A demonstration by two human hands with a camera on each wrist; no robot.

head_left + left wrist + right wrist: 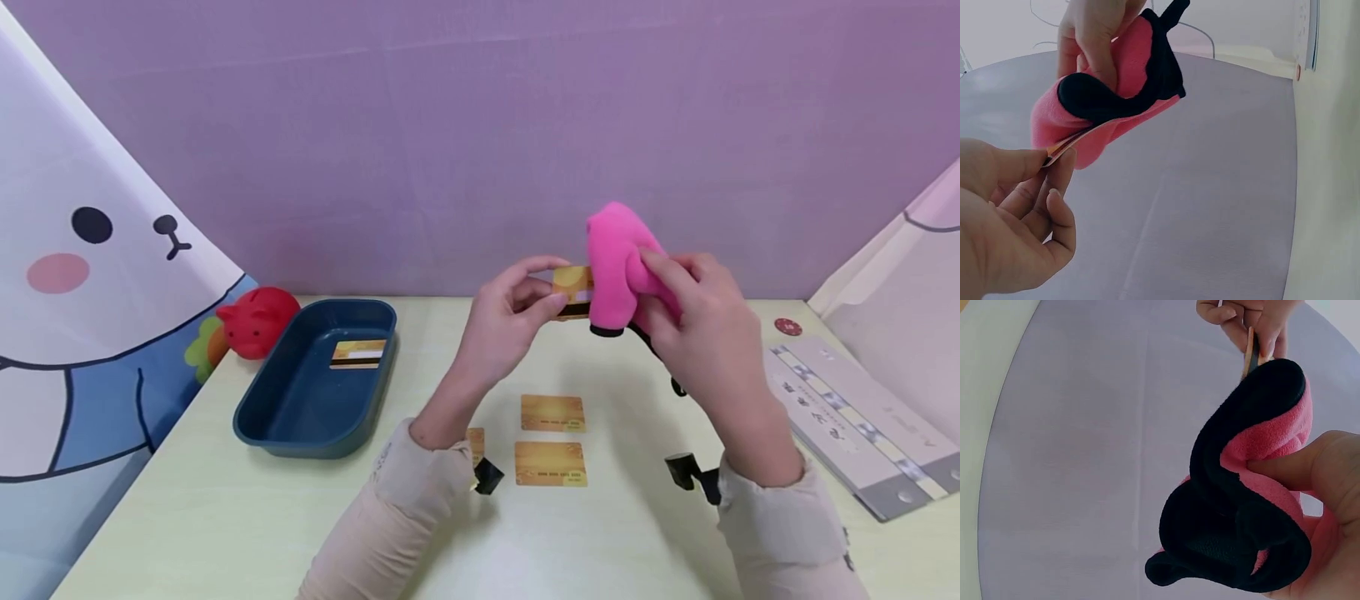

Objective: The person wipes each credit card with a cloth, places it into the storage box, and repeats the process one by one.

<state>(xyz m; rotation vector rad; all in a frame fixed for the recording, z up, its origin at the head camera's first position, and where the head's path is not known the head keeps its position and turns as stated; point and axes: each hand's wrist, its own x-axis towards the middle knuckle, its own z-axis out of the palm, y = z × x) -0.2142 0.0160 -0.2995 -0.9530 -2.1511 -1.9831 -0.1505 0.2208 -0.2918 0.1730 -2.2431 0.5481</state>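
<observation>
My left hand (pixel 495 325) pinches a gold bank card (pixel 572 282) by its edge, with thumb and fingertips. My right hand (pixel 708 337) grips a pink fleece item with black edging (pixel 617 262), bunched up and raised above the table. In the head view the card's right end disappears behind the pink fleece. The left wrist view shows the card (pixel 1063 147) flat against the fleece (pixel 1132 56), close to its black edging. A dark lining and a black strap show in the right wrist view, with the thumb pressed into the fleece (pixel 1275 440).
Two gold cards, a farther one (pixel 552 414) and a nearer one (pixel 551 467), lie on the table (pixel 600 542). A third (pixel 477 442) is partly behind my left sleeve. Left stand a blue tray (pixel 300 408) holding one card (pixel 358 354) and a red piggy bank (pixel 258 325). Right lies a grey box (pixel 862 433).
</observation>
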